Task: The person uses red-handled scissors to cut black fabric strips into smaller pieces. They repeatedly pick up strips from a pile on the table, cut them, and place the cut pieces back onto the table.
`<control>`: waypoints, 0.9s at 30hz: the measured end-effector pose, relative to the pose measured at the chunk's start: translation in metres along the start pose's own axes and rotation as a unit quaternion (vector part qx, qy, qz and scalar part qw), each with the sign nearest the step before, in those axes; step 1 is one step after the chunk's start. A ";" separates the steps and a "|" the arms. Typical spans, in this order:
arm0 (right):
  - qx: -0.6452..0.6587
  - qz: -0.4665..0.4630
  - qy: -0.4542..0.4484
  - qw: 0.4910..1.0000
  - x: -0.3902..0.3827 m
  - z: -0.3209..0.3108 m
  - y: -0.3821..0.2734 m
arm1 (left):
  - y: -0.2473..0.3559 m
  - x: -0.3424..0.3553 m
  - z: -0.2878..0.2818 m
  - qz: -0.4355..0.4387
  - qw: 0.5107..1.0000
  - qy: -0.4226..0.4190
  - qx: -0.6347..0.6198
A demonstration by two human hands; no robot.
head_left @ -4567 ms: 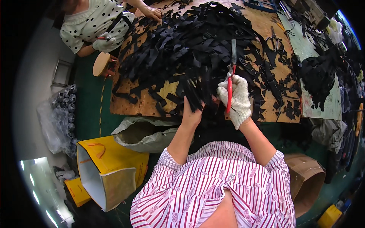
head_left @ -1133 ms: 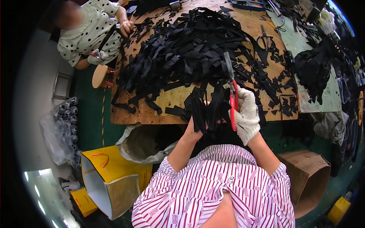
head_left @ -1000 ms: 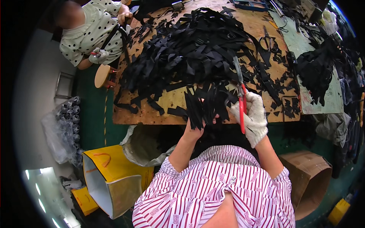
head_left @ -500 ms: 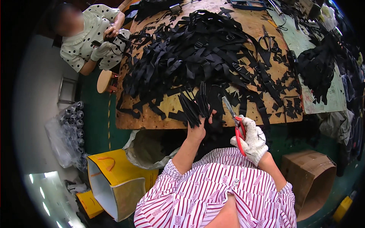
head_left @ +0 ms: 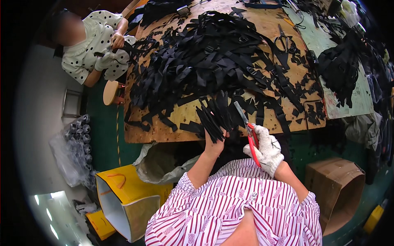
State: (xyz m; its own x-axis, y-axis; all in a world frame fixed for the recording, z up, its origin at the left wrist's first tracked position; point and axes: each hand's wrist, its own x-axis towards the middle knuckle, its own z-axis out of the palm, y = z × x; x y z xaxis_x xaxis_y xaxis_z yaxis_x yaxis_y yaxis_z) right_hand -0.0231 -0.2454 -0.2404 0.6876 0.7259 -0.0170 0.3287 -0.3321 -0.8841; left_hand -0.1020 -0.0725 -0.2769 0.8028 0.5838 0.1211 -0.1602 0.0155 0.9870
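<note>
My bare left hand [head_left: 215,142] is closed around a fanned bundle of black webbing straps [head_left: 214,117] at the table's near edge. The strap ends stick up and away from me, hiding most of the fingers. In a white knitted glove, my right hand [head_left: 266,151] grips scissors with red handles [head_left: 253,143]. Their metal blades point up and left, close to the bundle but apart from it; the blades look closed. Just beyond both hands rises a large heap of black straps [head_left: 205,57], some with buckles.
The wooden table [head_left: 180,117] carries scattered black offcuts and another pair of scissors [head_left: 281,41]. A co-worker [head_left: 96,45] handles straps at the far left. Below the edge are a pale sack [head_left: 158,164], a yellow bag [head_left: 127,184] and a cardboard box [head_left: 334,176]. A greenish board [head_left: 349,96] lies right.
The scissors and my right hand have shifted slightly left, nearer the bundle. My left hand has turned the straps a little and lowered them. The co-worker's hands have moved slightly.
</note>
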 end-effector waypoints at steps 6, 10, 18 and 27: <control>0.034 0.045 -0.009 0.998 0.000 -0.001 -0.002 | -0.010 -0.003 0.000 0.005 1.000 0.002 -0.021; 0.046 0.053 -0.004 0.998 -0.002 0.002 0.005 | -0.022 -0.005 -0.014 0.019 0.998 -0.050 0.013; -0.012 0.014 0.003 1.000 0.008 -0.002 0.005 | -0.039 -0.009 -0.025 -0.053 0.993 -0.086 -0.068; 0.072 0.078 -0.038 0.994 0.008 0.000 0.007 | -0.041 -0.013 -0.030 -0.012 0.996 -0.085 -0.024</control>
State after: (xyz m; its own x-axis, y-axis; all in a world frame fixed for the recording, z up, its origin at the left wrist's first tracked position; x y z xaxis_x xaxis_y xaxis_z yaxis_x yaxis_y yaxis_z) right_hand -0.0152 -0.2419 -0.2463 0.6703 0.7175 -0.1893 0.1222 -0.3583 -0.9256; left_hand -0.1233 -0.0565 -0.3220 0.8916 0.4376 0.1167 -0.1628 0.0693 0.9842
